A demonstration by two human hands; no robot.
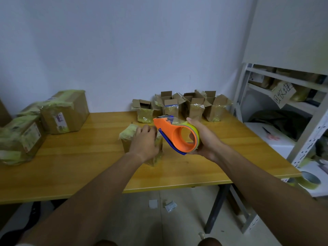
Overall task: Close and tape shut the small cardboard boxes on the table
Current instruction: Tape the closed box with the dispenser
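Small cardboard box (pixel 126 139) sits mid-surface, closed, top already covered in yellowish tape; much of it is hidden under the left hand (pixel 144 142). Left hand lies over the top and near-right side, fingers (pixel 148 129) curled down onto it, holding and steadying it. Judged light: thin corrugated card, stiff at the edges, soft in the panel middles, so it will dent if squeezed hard. Taped faces look slick; bare card grips better. Best hold is a palm flat on top or a pinch across two opposite side walls near the corners. It seems to stand upright, top face up, one corner turned towards the camera; long axis hard to call with the hand over it, probably vertical or near cube.

Tape dispenser (pixel 174 135), orange body with blue trim, is in the right hand (pixel 204 139), which wraps round the roll with fingers through the core. Rigid plastic, light. Its long axis runs from the roll at lower right up-left to the cutter end, which points at the box top and hangs just beside the left hand's fingers, above the box; contact with the box can't be told.

Behind, against the wall, a row of open boxes (pixel 179 107) stand upright, flaps up, not yet closed. At left, larger taped parcels (pixel 65 112) are stacked on the wooden surface (pixel 88 157). A spare tape roll (pixel 309 180) lies at right, off the surface, by the metal shelving (pixel 248 89). Paper scraps (pixel 170 206) on the floor.
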